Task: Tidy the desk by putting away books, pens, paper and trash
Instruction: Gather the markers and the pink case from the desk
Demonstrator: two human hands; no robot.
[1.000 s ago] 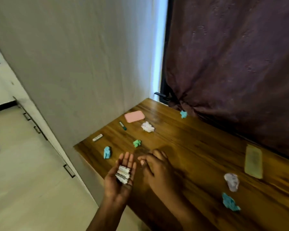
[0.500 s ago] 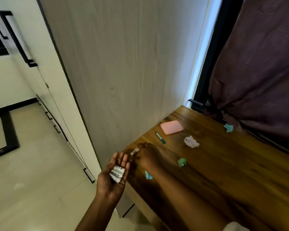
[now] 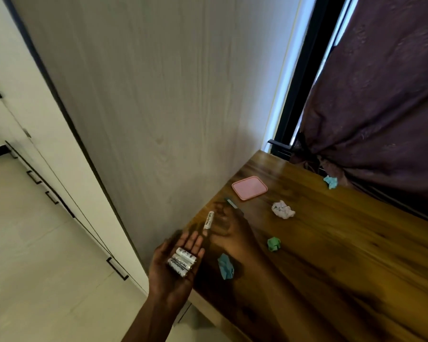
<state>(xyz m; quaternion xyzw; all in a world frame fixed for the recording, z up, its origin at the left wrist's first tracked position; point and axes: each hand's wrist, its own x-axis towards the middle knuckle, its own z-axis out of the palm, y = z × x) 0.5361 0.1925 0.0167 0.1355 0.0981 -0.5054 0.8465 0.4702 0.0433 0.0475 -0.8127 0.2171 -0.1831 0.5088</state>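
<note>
Left hand [image 3: 168, 280] palm-up, fingers straight, three batteries [image 3: 182, 261] loose on it. Right hand [image 3: 229, 230] pinches fourth battery [image 3: 208, 219] by its lower end. Light, rigid, slick cylinders; likely to roll.

Wooden surface [image 3: 344, 243]: pink tray [image 3: 249, 188] at far left, teal pen [image 3: 232, 203] just beside it, white paper ball [image 3: 283, 209], green paper ball [image 3: 273, 243], blue paper ball [image 3: 225, 266] near front edge, second blue ball [image 3: 330, 181] at far edge.
</note>
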